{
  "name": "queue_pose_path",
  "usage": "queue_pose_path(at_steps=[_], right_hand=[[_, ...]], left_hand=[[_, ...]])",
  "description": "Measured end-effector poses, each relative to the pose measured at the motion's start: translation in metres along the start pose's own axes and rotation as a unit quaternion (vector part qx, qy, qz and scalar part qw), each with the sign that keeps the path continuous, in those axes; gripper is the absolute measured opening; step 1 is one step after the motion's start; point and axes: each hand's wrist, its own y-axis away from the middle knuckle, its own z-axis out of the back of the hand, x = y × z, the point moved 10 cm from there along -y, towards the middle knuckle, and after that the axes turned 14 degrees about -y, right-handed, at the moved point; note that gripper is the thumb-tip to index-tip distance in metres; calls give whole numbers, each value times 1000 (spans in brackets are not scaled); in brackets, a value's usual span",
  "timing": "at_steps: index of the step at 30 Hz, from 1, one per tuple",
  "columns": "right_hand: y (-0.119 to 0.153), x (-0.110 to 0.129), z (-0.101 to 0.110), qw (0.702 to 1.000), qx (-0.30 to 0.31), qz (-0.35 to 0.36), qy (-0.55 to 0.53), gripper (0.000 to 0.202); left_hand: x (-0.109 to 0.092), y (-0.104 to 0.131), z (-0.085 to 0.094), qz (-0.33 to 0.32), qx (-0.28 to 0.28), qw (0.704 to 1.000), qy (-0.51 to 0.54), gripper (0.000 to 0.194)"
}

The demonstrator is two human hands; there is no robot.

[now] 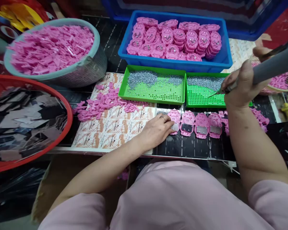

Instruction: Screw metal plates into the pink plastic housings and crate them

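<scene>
Several pink plastic casings with plates in their lower halves lie in a row at the table's front. My left hand (158, 129) rests palm down at the row's left end, its fingertips touching the leftmost casing (174, 116); whether they grip it is hidden. In my right hand (242, 84) is a grey power screwdriver (276, 64), fingers wrapped round it. Its thin bit (213, 95) points left over the right green tray (201, 101), which holds small silvery screws (201, 83). Another casing (215, 124) ends the row on the right.
A left green tray (156, 95) also holds screws. Behind stands a blue bin (175, 63) of stacked pink parts. At left are a pale basket (96, 38) of pink pieces and a red basket (68, 118) of flat plates. Loose pink pieces (98, 103) lie near them.
</scene>
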Motion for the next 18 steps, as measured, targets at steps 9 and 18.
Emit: queue_pose_path(at_steps=[9, 18], right_hand=[[2, -16, 1, 1000, -11, -8, 25, 29], [2, -16, 7, 999, -30, -8, 33, 28]], left_hand=[[0, 0, 1, 7, 2, 1000, -7, 26], [-4, -5, 1, -1, 55, 998, -19, 27]])
